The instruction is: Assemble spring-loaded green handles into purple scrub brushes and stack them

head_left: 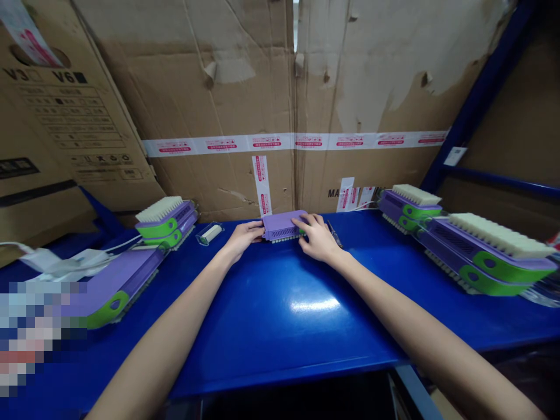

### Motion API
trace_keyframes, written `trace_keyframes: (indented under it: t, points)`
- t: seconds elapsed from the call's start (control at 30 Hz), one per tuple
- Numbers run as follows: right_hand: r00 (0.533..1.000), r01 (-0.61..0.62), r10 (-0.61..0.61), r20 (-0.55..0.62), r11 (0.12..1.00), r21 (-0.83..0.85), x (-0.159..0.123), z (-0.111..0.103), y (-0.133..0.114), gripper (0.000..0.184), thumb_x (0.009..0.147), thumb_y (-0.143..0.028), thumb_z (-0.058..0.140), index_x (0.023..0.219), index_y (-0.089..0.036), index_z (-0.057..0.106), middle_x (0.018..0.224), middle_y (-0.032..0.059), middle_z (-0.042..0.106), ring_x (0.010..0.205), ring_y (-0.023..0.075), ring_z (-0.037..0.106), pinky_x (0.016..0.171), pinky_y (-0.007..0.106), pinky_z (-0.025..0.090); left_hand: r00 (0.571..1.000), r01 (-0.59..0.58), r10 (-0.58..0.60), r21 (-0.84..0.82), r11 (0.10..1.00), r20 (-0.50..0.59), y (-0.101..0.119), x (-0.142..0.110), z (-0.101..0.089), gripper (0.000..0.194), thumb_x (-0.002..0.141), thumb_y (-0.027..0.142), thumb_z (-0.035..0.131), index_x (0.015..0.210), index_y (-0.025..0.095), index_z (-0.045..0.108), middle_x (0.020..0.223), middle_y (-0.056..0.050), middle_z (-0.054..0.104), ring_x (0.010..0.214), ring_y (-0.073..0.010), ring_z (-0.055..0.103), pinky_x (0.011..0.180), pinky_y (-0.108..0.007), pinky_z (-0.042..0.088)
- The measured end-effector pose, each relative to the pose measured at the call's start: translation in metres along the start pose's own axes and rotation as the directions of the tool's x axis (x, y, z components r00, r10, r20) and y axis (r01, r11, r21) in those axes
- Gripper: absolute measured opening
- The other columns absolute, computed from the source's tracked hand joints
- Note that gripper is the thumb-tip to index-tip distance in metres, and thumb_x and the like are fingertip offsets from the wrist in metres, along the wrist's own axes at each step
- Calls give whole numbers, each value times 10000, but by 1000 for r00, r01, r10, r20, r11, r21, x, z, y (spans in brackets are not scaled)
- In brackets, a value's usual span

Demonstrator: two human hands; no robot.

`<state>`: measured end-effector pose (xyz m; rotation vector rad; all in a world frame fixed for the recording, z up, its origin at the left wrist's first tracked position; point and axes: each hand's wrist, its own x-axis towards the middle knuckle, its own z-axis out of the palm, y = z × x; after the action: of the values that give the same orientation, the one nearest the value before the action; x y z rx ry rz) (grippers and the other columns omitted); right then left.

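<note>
A purple brush head (282, 226) with short bristles along its lower edge lies at the far middle of the blue table (280, 315). My left hand (243, 238) grips its left end with curled fingers. My right hand (317, 236) rests on its right end, fingers curved over the top. Both arms reach straight forward across the table.
Purple and green brushes with white bristles lie stacked at the left (164, 224) and at the right (464, 245). A small clear packet (210, 233) sits left of my hands. White bags (65, 262) lie at far left. Taped cardboard (289, 116) walls off the back; a blue shelf post (472, 105) stands at right.
</note>
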<state>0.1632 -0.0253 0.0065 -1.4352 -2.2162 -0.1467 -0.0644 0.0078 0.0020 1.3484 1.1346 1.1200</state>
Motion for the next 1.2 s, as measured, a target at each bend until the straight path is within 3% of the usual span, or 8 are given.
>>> trace_keyframes:
  t: [0.2, 0.47, 0.63, 0.77, 0.9, 1.2]
  points:
    - [1000, 17, -17, -11, 1000, 4, 0, 1, 2, 541, 793, -212, 480, 1334, -222, 495, 1373, 109, 452, 1241, 305, 339, 944, 473, 422, 1000, -4, 5, -13, 1000, 30, 0, 0, 0, 544, 598, 362, 778, 1090, 159, 667, 912, -86, 725, 856, -213, 666, 840, -340, 474]
    - [1000, 22, -22, -17, 999, 25, 0, -1, 4, 529, 800, -206, 481, 1328, -226, 504, 1365, 101, 470, 1235, 298, 355, 948, 465, 416, 999, 20, -21, 28, 999, 34, 4, -2, -1, 428, 526, 434, 813, 815, 130, 730, 837, -102, 722, 792, -211, 654, 813, -342, 481]
    - [1000, 14, -14, -19, 999, 30, 0, -3, 6, 514, 805, -203, 477, 1317, -220, 516, 1366, 100, 472, 1239, 295, 358, 957, 461, 411, 998, 38, -38, 2, 999, 55, 6, -2, 0, 349, 519, 347, 819, 774, 132, 715, 828, -92, 718, 769, -195, 651, 832, -347, 474]
    - [999, 15, -14, -30, 999, 43, 1, -2, 9, 512, 801, -200, 483, 1312, -211, 523, 1362, 106, 477, 1236, 296, 366, 956, 462, 412, 998, 26, -24, -25, 999, 66, 6, -3, 0, 460, 538, 265, 803, 966, 136, 693, 893, -82, 722, 798, -190, 659, 869, -354, 463]
    - [999, 22, -19, -41, 998, 62, 2, 1, 11, 509, 799, -205, 488, 1305, -201, 531, 1359, 111, 479, 1237, 301, 368, 956, 464, 417, 991, 17, -15, -17, 1000, 132, 6, -3, 0, 634, 603, 297, 780, 1190, 132, 606, 953, -87, 723, 851, -199, 670, 896, -364, 470]
    - [998, 47, -43, -49, 995, 92, 3, 3, 13, 515, 790, -212, 500, 1303, -196, 534, 1348, 120, 483, 1237, 302, 375, 957, 467, 422, 986, -67, 33, 202, 977, 165, 12, -6, 8, 391, 619, 307, 741, 957, 112, 713, 868, -68, 735, 798, -200, 679, 837, -340, 517]
